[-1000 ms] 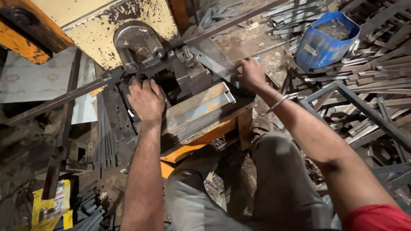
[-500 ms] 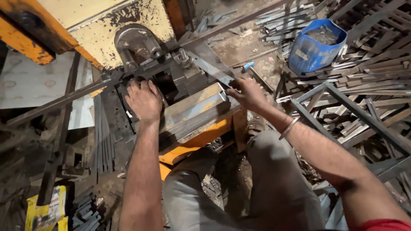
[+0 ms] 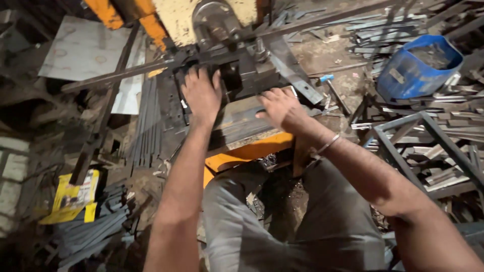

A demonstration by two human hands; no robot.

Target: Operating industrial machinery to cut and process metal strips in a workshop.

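A long flat metal bar point(image 3: 151, 70) lies across the dark press machine point(image 3: 242, 75). The left hand point(image 3: 201, 93) presses flat on it, fingers spread; the right hand point(image 3: 281, 108) rests loosely open on the steel plate point(image 3: 242, 123) beside, blue bucket point(image 3: 416, 68) well apart

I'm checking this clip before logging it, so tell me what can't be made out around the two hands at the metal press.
Head view only:
- Left hand: fingertips hidden in the dark gap of the press; grip unclear.
- Right hand: motion-blurred, so contact with the flat metal plate is uncertain.
- Press top: cut off by the upper edge.
- Blue bucket: contents too dark to identify.
- Yellow packet: too small and dim to tell what it is.
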